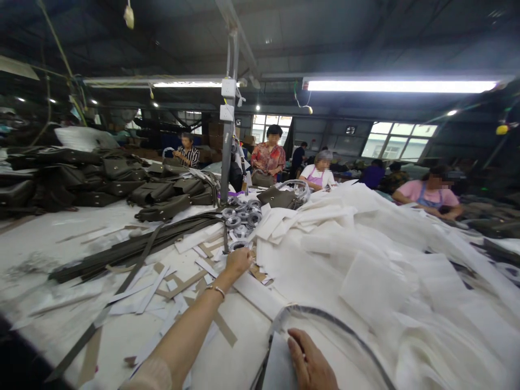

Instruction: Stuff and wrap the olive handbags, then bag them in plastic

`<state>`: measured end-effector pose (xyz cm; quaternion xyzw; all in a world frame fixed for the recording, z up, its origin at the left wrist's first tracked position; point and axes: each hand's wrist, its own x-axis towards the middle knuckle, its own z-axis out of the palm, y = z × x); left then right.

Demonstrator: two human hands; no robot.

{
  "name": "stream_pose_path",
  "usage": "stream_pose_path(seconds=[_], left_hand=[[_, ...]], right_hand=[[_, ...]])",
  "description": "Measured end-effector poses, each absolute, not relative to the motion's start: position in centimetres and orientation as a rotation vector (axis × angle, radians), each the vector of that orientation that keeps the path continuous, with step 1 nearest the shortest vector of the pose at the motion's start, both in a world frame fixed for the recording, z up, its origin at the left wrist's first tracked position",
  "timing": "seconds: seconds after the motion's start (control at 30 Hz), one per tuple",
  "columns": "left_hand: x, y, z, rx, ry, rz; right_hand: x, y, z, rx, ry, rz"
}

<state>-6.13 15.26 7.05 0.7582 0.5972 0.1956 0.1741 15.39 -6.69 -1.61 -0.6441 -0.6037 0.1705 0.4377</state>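
My left hand (pixel 239 262), with a bracelet at the wrist, reaches out over the table to the left edge of a heap of white foam sheets (pixel 377 260). Its fingers are curled closed; whatever they hold is hidden. Just beyond it lie several coiled grey straps (pixel 246 214). At the bottom, my right hand (pixel 312 362) has its fingers bent over the edge of a bag (pixel 279 365) with a pale grey face. A long dark strap (pixel 333 314), seemingly wrapped in clear film, arches up from the bag and around this hand.
Dark olive bags (pixel 162 195) are piled at the far left. Long dark strips (pixel 138 249) and paper offcuts (pixel 179 287) litter the white table (pixel 52 233). A metal post (pixel 226 162) with sockets rises mid-table. Several people sit or stand working beyond it.
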Motion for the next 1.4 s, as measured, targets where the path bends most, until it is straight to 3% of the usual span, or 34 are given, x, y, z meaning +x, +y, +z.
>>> stream_pose_path(seconds=[0.17,0.3,0.53,0.7,0.93,1.1,1.23,1.4], left_hand=[[-9.9,12.3,9.5,1.831,1.337,0.907],[-10.3,8.2,11.4,1.689,1.044,0.994],[-6.3,0.8,14.4,1.649,0.806,0.885],[-4.9,-1.7,14.7,1.643,0.795,0.973],[-5.3,-2.3,13.4,1.608,0.684,0.827],[-3.3,-2.7,12.6,1.656,0.785,0.779],[-2.4,-2.9,12.6,2.094,1.025,0.725],[-2.6,-2.2,12.0,2.151,1.046,0.774]], right_hand=[[16.5,-6.8,1.7,-1.482,-1.419,0.530],[15.7,-6.9,6.7,-1.403,-1.334,0.643],[10.5,-7.1,14.2,-1.018,-1.133,1.319],[10.0,-7.2,13.5,-1.083,-1.190,1.427],[12.9,-7.6,13.0,-1.206,-1.283,1.117],[12.5,-7.7,13.1,-1.118,-1.225,1.288],[11.8,-8.2,12.2,-1.014,-1.232,1.526],[11.9,-8.2,11.1,-1.312,-1.293,1.544]])
